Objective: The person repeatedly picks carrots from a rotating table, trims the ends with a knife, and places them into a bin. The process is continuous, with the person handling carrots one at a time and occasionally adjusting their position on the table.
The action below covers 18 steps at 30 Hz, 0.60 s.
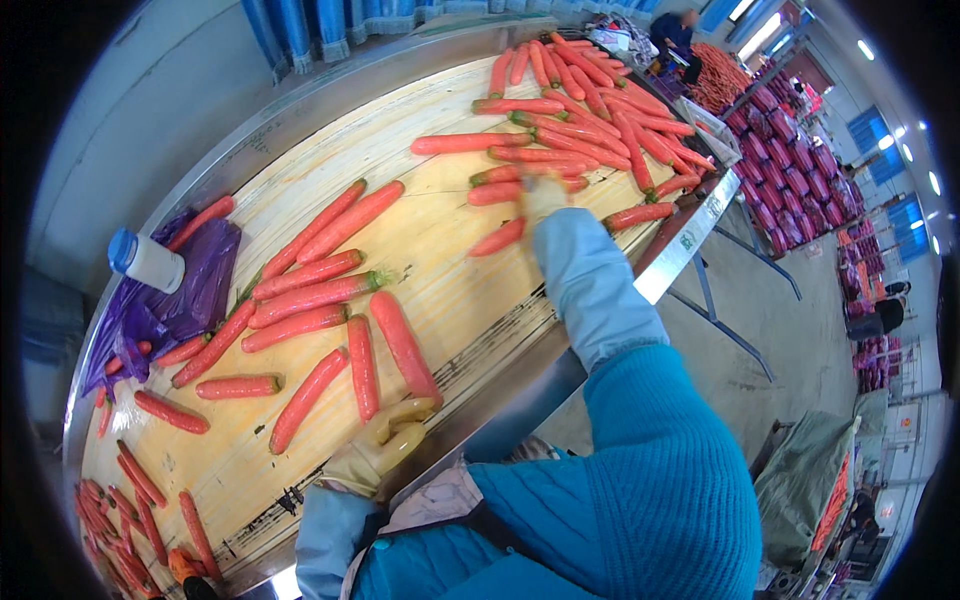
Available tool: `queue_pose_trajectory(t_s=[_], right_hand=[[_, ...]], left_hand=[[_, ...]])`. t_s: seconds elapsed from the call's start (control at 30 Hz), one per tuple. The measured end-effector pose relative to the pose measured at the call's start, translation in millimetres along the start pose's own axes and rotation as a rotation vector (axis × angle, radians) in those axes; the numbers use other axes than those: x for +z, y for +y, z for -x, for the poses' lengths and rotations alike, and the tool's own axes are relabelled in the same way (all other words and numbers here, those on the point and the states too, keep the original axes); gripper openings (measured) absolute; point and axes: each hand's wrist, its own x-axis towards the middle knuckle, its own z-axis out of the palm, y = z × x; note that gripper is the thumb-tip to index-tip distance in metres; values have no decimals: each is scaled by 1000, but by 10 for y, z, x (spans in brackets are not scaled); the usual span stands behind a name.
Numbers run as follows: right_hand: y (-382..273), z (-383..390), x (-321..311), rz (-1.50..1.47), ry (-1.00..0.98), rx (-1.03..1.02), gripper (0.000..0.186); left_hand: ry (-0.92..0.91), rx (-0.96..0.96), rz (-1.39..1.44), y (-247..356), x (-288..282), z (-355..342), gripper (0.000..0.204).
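My left hand point(385, 440), in a yellowish glove, rests at the table's near edge. Its fingers are loosely bent and apart, with nothing visible between them, close to the lower end of a thick carrot point(405, 350). My right hand point(545, 195), also gloved, reaches over the wooden tabletop point(450, 290) to the near side of a carrot pile point(570, 130). Motion smears its fingers, so whether it grips one is unclear. Just left of it lies a short carrot point(497, 238). Several more carrots point(315, 300) lie loosely spread on the left half.
A white jar with a blue lid point(147, 260) sits on a purple plastic bag point(165, 310) at the far left. A metal rim point(240, 135) borders the table. Another person's orange glove point(183, 565) shows at lower left. Purple-bagged stacks point(790, 170) stand beyond the right end.
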Motion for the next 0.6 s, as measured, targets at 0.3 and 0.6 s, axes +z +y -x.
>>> queue_pose_trajectory(t_s=[0.3,0.6], right_hand=[[-1824,1293,-291,-686,-611,-782,48],[-789,501,-492,-690,-100,-454,42]], left_hand=[[866,282,-73,-1015,-923,-146,42],[1321,258,98,-1669,-2063,910,35]])
